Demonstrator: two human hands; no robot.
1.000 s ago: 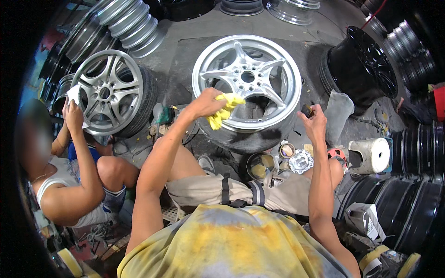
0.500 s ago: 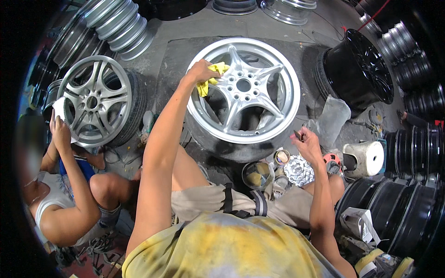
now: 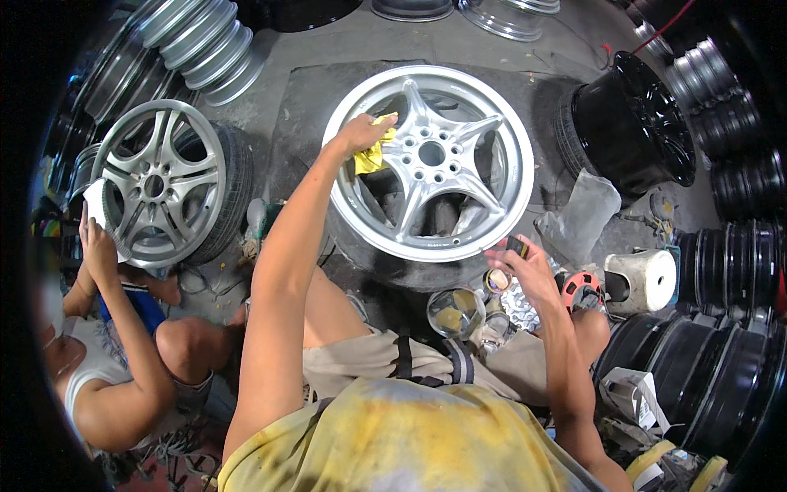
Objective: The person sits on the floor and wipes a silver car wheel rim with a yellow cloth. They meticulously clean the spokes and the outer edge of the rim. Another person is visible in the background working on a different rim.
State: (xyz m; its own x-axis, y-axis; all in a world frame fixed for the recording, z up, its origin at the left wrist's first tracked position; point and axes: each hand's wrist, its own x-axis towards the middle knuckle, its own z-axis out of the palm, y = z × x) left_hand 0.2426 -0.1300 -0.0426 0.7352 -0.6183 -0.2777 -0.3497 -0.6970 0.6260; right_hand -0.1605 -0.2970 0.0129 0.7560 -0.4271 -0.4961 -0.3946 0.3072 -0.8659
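A silver five-spoke wheel rim lies face up in front of me, resting on a tyre. On its left spoke, my left hand is closed around a bunched yellow cloth that touches the metal. My right hand is at the near right edge of the rim, its fingers pinching a small dark flat piece whose kind I cannot make out. Below that hand are a clear tub with yellowish lumps, a small round container and a crinkled silvery piece.
To my left, a crouching person holds a white sheet against a grey wheel. A black wheel stands at right, near a plastic bag and white stool. Stacked rims line the sides.
My left hand and the yellow cloth have shifted slightly on the spoke. My right hand has moved left, closer to the rim's edge. The other person's hands have moved a little left and down.
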